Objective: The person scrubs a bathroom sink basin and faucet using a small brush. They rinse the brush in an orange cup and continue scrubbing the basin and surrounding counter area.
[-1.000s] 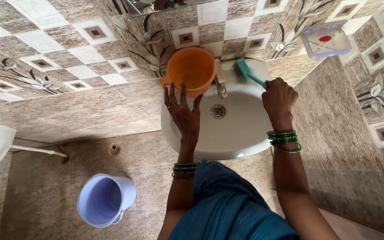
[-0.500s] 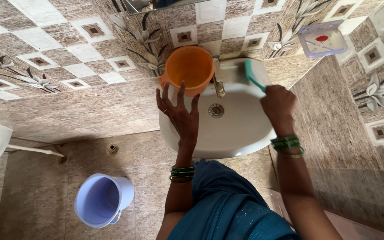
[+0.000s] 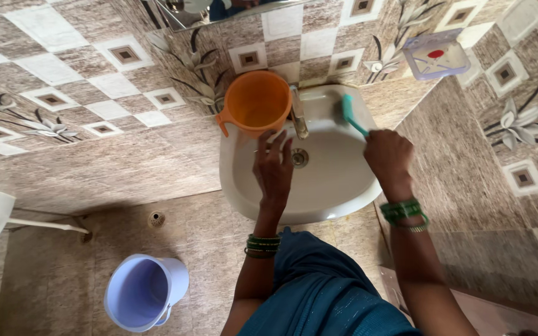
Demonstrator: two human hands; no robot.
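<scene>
Gripping a teal brush [image 3: 349,114] by its handle, the right hand [image 3: 388,153] sets the bristles on the white sink's [image 3: 337,186] back rim, beside the tap [image 3: 297,116]. Fingers spread open, the left hand [image 3: 273,169] hovers over the basin, below the orange mug [image 3: 255,102].

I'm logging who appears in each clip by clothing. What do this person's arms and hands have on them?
Both forearms are bare, no sleeves or gloves. Each wrist carries a stack of green bangles: left hand, right hand. Deep blue cloth drapes the body below.
</scene>
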